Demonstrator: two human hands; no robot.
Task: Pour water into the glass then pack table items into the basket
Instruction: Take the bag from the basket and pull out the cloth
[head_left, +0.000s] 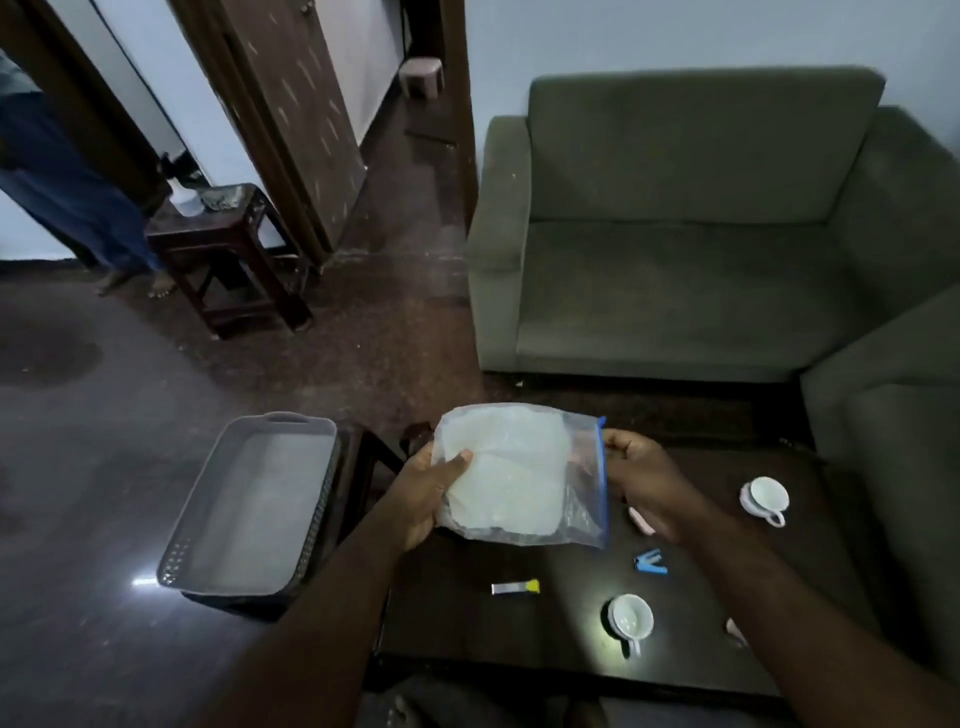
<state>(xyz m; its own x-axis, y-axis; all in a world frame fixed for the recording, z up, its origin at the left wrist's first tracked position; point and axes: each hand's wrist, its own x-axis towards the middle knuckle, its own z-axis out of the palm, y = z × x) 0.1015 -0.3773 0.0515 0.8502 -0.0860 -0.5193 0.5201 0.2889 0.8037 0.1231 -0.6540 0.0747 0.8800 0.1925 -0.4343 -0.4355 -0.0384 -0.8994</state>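
I hold a clear zip bag (519, 475) with white contents and a blue zip strip above the dark table (571, 654). My left hand (428, 496) grips its left side, thumb on the front. My right hand (641, 480) pinches the zip edge on the right. A grey plastic basket (176, 551) stands to the left of the table, and I see nothing inside it. On the table lie two white cups, one near (629, 618) and one far right (764, 499), a blue stapler (650, 562) and a small white and yellow tube (515, 587).
A pink object (641, 521) lies under my right wrist and another (735, 631) at the table's right. A green sofa (675, 234) stands behind the table. A dark wooden stool (228, 254) and a standing person's legs (78, 208) are at the back left.
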